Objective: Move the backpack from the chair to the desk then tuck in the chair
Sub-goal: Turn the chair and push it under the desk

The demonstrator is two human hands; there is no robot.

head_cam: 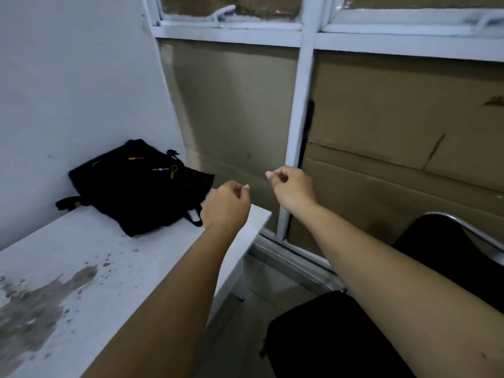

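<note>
The black backpack [139,186] lies flat on the white surface [90,268], at its far end, pushed up near the pale wall [68,77]. Orange zip pulls show on its top face, one strap sticks out toward the wall side, and a small loop hangs off the corner nearest the person. Nothing is holding it.

Just beside the backpack, on the side away from the wall, the left hand [227,204] hangs in the air above the surface's far corner. Its grip is curled into a loose fist, thumb tip against the bent fingers, with nothing visible inside. It partly overlaps the backpack's near corner in this view, and whether it touches the fabric cannot be told.

Farther from the backpack, past the left hand, the right hand [293,188] is raised in front of the white window frame [298,118]. Its grip is likewise curled closed, empty as far as can be seen, and clear of every object.

The chair [354,323], with black seat and backrest and a shiny metal frame, stands well apart from the backpack, beyond the surface's end and under the right forearm. Its seat is bare.

Nearer the person than the backpack, dark grey stains and spots mark the surface. Brown cardboard [395,132] covers the window panes behind the hands.
</note>
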